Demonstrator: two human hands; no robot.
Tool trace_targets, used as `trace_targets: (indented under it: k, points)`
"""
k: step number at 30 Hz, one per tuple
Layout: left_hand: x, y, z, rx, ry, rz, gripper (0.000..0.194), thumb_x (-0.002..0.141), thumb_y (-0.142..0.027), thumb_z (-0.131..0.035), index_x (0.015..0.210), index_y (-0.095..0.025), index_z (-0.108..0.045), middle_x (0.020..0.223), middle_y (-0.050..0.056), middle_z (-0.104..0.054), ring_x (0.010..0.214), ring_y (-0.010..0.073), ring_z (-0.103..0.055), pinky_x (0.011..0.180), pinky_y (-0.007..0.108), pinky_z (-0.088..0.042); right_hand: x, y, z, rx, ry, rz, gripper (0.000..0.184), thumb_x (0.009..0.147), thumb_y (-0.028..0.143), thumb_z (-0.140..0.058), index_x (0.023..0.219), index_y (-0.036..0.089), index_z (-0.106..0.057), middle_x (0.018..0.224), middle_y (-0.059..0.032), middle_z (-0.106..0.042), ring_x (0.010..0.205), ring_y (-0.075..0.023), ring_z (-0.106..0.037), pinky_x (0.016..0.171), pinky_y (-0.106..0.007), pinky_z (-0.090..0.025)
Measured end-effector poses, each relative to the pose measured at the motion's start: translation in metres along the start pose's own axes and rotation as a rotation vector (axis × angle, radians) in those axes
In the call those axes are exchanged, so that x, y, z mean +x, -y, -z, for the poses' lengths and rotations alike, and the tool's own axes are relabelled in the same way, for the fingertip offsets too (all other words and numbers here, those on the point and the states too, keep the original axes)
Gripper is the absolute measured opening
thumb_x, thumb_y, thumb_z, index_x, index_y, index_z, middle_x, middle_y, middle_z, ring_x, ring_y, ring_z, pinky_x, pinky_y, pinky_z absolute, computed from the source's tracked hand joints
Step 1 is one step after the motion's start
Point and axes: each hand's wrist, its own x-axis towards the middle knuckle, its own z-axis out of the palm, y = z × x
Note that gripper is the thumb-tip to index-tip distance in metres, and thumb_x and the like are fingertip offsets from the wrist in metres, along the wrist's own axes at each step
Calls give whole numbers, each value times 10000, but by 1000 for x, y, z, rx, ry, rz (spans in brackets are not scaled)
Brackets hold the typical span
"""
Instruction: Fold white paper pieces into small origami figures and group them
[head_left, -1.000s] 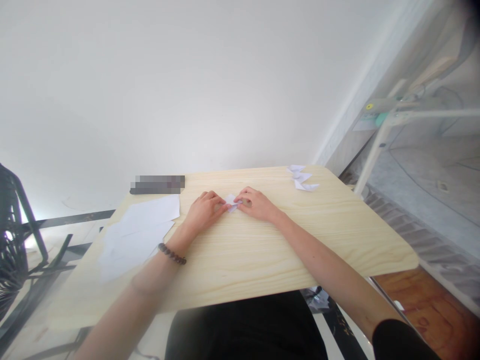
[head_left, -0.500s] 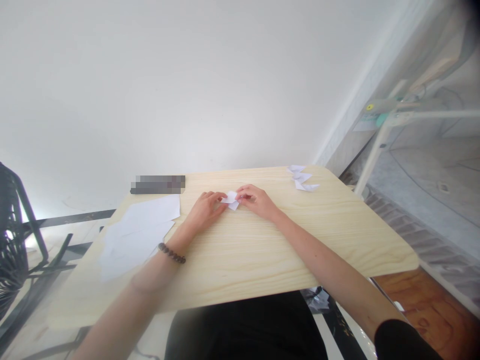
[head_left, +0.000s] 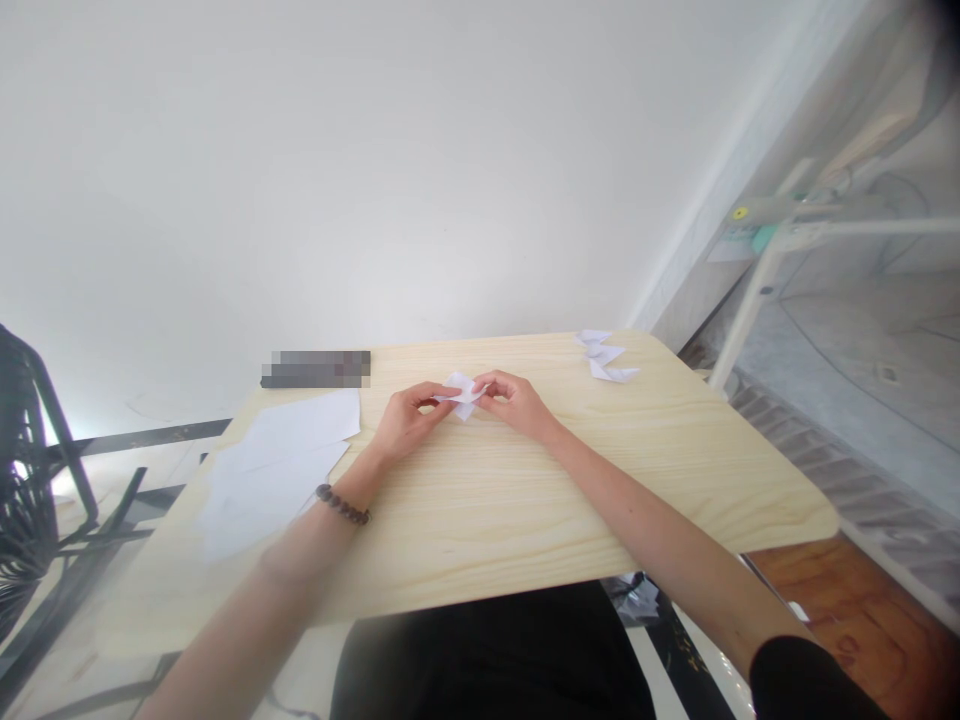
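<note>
A small folded white paper (head_left: 463, 384) is held between my two hands above the middle of the table, its corners sticking out at the top and bottom. My left hand (head_left: 410, 414) pinches its left side with thumb and fingers. From the right, my right hand (head_left: 514, 401) grips the other side between thumb and forefinger. Fingertips cover part of the folds, so the exact shape is hard to make out. A dark bead bracelet (head_left: 343, 505) circles my left wrist.
Several folded white paper pieces (head_left: 611, 370) lie at the back right of the wooden table (head_left: 480, 530). White paper sheets (head_left: 281, 470) spread over its left side, below a dark, pixelated flat object (head_left: 315, 370). A plain wall (head_left: 450, 180) rises behind the table.
Both hands have stayed in place, still holding the paper. An upper flap of it now stands up more at the back, and my left fingers have stretched further over it.
</note>
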Motion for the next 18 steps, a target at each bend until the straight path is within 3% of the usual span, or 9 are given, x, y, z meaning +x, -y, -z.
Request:
trace_targets:
  k: [3,14,18]
  points:
    - [1,1,1,-37,3,2,315,739,-389,-541,924,-152,-635,959,75,-633,876,185,-572,796,300,-443,0,-1,0,3,4,-35,192,695,268,-571,857,165,-572,852,-23,-600,688,-99,-562,681,-239,-439]
    - [0,3,0,-169,-12,34,357,683,-366,-612,955,-134,-607,971,81,-630,878,196,-583,808,322,-444,1,-4,0,84,-30,-25,153,679,243,-581,802,165,-629,842,-33,-631,762,-124,-590,726,-264,-459]
    - [0,2,0,-165,-6,40,311,672,-374,-619,866,-131,-631,919,76,-641,847,196,-587,784,315,-445,1,-4,0,161,-23,-72,182,666,270,-607,810,166,-647,834,-40,-642,772,-139,-604,736,-283,-472]
